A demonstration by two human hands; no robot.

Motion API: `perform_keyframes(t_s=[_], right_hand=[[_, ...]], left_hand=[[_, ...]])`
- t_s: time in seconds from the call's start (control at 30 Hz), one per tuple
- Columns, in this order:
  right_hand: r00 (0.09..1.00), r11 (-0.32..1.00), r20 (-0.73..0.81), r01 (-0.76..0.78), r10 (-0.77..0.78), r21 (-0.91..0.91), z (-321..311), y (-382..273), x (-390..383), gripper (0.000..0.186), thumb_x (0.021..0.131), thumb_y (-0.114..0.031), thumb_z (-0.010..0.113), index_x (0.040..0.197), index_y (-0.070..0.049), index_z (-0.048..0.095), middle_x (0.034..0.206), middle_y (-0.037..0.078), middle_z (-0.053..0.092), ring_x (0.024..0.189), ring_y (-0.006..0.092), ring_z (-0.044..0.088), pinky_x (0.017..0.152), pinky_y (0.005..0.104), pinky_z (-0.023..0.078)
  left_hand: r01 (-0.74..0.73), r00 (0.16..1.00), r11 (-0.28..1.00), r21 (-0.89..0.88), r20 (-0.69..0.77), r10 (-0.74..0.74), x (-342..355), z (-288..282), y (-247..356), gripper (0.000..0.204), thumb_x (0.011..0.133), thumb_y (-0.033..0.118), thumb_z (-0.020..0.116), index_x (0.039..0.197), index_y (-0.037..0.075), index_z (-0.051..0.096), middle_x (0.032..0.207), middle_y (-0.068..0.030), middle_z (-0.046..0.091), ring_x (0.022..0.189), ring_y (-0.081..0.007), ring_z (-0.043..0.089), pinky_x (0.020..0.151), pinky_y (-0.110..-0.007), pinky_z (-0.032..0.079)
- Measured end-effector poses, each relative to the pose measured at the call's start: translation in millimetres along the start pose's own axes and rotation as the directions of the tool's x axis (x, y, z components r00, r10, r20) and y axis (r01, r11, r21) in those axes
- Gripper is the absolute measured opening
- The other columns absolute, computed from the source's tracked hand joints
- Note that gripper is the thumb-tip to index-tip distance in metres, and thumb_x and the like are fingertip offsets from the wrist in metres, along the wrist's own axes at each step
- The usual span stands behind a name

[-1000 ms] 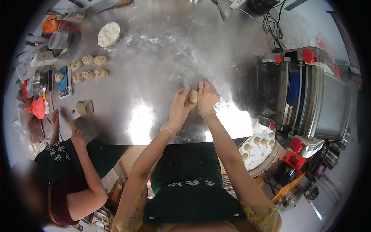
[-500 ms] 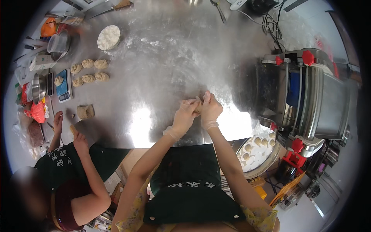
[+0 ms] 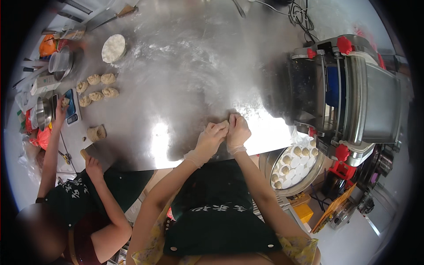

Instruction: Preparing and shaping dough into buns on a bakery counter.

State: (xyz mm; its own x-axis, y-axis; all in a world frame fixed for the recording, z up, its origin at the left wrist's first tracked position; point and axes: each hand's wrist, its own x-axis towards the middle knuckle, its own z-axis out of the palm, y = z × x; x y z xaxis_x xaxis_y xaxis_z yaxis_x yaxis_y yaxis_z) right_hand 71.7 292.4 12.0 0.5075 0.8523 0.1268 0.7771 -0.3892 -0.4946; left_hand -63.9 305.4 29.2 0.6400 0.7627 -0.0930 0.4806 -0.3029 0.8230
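Both my hands meet over the front of a steel table [image 3: 185, 101], in thin clear gloves. My left hand [image 3: 210, 140] and my right hand [image 3: 238, 133] are closed with the fingertips together around a small piece of beige dough [image 3: 227, 126]. The fingers cover most of it, so its shape cannot be made out. To the lower right of my hands stands a round steel tray [image 3: 265, 167], with round dough balls [image 3: 297, 151] on white paper discs.
Two rows of dough lumps [image 3: 96, 96] lie left, near a bowl of flour [image 3: 114, 48]. A co-worker's hand [image 3: 61, 112] is at a blue-topped scale [image 3: 73, 118]; the other hand [image 3: 93, 168] holds a tan tool beside a dough log [image 3: 96, 133]. A steel roller machine [image 3: 375, 106] stands right.
The view has shifted slightly. My hands remain together around the dough, with the fingers drawn in closer. The co-worker's far hand has moved up to the lump on the scale.
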Motion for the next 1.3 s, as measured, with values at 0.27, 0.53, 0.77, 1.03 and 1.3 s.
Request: perform_keyframes(t_s=[0.27, 0.53, 0.77, 1.03, 1.3], right_hand=[[0.921, 0.816, 0.126, -0.385, 0.368, 0.431, -44, 39, -11, 0.018, 0.097, -0.016, 0.060, 0.105, -0.002, 0.067, 0.087, 0.011, 0.070, 0.078, 0.0195, 0.065, 0.074, 0.0326, 0.052], [0.814, 0.463, 0.516, -0.577, 0.265, 0.673, -86, 2, -9, 0.027, 0.102, -0.018, 0.052, 0.121, -0.001, 0.062, 0.101, 0.002, 0.068, 0.093, 0.0160, 0.063, 0.084, 0.0295, 0.050], [0.928, -0.088, 0.371, -0.369, 0.013, 0.925, -119, -93, 26, 0.046, 0.105, -0.030, 0.049, 0.141, -0.002, 0.048, 0.133, 0.009, 0.057, 0.123, 0.0176, 0.054, 0.109, 0.0329, 0.041], [0.573, -0.091, 0.598, -0.760, -0.560, 0.643, -157, -123, 45, 0.074, 0.099, -0.057, 0.046, 0.146, 0.000, 0.038, 0.147, 0.014, 0.045, 0.135, 0.0230, 0.046, 0.114, 0.0370, 0.036], [0.615, -0.137, 0.613, -0.752, -0.496, 0.644, -166, -123, 45, 0.065, 0.104, -0.049, 0.040, 0.148, -0.002, 0.034, 0.151, 0.013, 0.041, 0.137, 0.0232, 0.043, 0.114, 0.0385, 0.037]], left_hand=[[0.009, 0.997, 0.848, 0.529, -0.071, 0.034, 52, 7, 30, 0.076, 0.068, 0.031, 0.083, 0.129, -0.003, 0.052, 0.139, -0.0176, 0.045, 0.135, -0.0398, 0.039, 0.109, -0.045, 0.041], [0.297, 0.879, 0.873, -0.387, -0.247, -0.408, 17, 10, 46, 0.037, 0.088, 0.021, 0.071, 0.118, 0.001, 0.060, 0.112, -0.0182, 0.062, 0.118, -0.0316, 0.059, 0.102, -0.040, 0.046], [0.050, 0.787, 0.712, -0.700, -0.412, -0.460, 19, -74, 161, 0.048, 0.088, 0.025, 0.073, 0.125, 0.001, 0.054, 0.127, -0.0271, 0.059, 0.121, -0.0359, 0.058, 0.107, -0.043, 0.040], [-0.181, 0.755, 0.922, -0.343, -0.649, -0.094, 1, -109, 166, 0.058, 0.080, 0.024, 0.079, 0.129, 0.000, 0.057, 0.128, -0.0242, 0.061, 0.121, -0.0328, 0.059, 0.113, -0.046, 0.032], [-0.016, 0.785, 0.929, 0.371, -0.571, 0.241, 0, -122, 176, 0.060, 0.084, 0.015, 0.074, 0.138, 0.000, 0.051, 0.139, -0.0181, 0.056, 0.124, -0.0341, 0.057, 0.121, -0.048, 0.016]])
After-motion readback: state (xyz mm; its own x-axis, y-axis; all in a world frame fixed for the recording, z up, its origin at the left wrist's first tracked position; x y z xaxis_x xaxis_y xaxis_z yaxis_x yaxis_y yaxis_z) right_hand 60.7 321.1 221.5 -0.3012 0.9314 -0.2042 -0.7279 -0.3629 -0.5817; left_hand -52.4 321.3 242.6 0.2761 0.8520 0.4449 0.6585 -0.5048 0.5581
